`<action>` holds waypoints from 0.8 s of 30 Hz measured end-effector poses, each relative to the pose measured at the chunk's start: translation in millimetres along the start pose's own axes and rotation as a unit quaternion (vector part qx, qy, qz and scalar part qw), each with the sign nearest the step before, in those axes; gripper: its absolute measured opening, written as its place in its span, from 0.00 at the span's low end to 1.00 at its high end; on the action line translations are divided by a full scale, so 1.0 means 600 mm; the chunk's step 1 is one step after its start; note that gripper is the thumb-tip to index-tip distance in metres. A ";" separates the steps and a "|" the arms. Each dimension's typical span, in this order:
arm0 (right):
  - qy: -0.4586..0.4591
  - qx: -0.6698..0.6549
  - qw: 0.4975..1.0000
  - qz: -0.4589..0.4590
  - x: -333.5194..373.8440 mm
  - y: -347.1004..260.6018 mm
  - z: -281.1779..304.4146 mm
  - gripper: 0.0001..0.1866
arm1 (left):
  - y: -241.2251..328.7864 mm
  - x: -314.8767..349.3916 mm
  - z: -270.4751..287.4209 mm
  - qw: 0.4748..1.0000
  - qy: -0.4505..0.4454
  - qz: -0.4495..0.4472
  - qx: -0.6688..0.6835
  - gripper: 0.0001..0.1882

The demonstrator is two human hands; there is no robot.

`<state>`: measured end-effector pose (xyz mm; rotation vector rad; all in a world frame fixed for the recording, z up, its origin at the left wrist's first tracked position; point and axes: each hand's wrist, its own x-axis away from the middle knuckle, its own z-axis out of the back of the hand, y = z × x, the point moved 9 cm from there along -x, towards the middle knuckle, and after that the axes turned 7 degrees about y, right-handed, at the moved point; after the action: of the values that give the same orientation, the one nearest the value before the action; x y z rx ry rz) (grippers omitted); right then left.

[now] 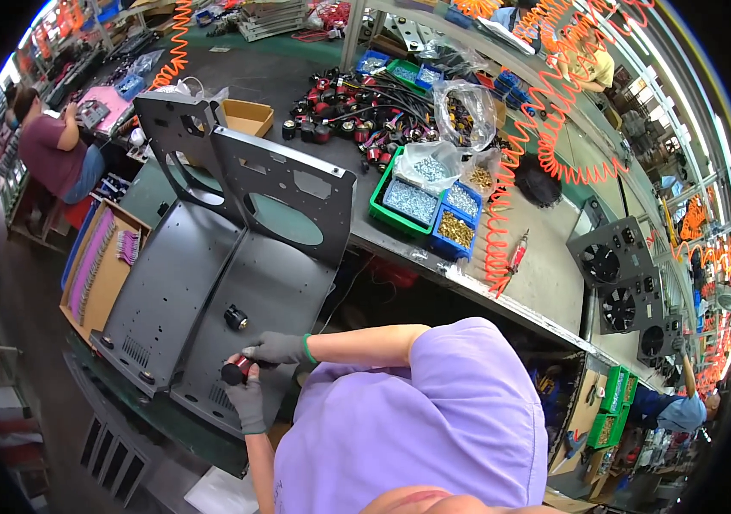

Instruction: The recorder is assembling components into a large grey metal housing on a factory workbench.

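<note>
My left hand (249, 406), in a grey glove, is closed around a small red-and-black cylindrical part (242, 368) with a round black end. My gloved right hand (283, 349) pinches the other end of it, fingers together. Both hands are just above the flat base of the nearer black sheet-metal panel (279, 270), which is bent upright at its far end with a large oval opening. A similar black round fitting (235, 318) sits on that base, beyond my hands. A second bent black panel (175, 257) stands alongside to the left.
Blue and green bins (411, 202) of screws stand on the bench beyond, near a heap of red-and-black wired parts (340, 111). A red screwdriver (519, 251) hangs on an orange coiled hose. A cardboard tray (100, 265) lies left. Co-workers sit left and stand right.
</note>
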<state>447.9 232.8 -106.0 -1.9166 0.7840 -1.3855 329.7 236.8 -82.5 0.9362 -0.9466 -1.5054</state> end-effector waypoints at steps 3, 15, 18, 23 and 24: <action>0.006 -0.012 1.000 0.026 -0.001 -0.005 0.000 0.22 | -0.006 0.000 0.002 0.998 0.002 0.031 0.061 0.23; 0.041 0.193 0.980 0.018 0.019 -0.008 -0.004 0.20 | 0.061 0.011 0.010 0.988 -0.044 -0.076 -0.123 0.21; 0.069 0.280 0.946 0.149 -0.010 -0.010 0.002 0.20 | 0.005 0.024 -0.004 0.960 -0.066 0.230 0.145 0.19; 0.080 0.183 0.933 0.300 0.034 -0.079 0.012 0.22 | 0.008 0.034 0.006 0.946 0.010 0.241 0.216 0.18; 0.133 0.250 0.929 0.237 0.019 -0.072 0.031 0.22 | 0.014 0.033 0.008 0.957 0.015 0.215 0.195 0.17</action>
<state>473.3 253.7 -70.1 -1.0747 0.8474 -1.3769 326.0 216.9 -74.2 0.9463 -1.3575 -0.9502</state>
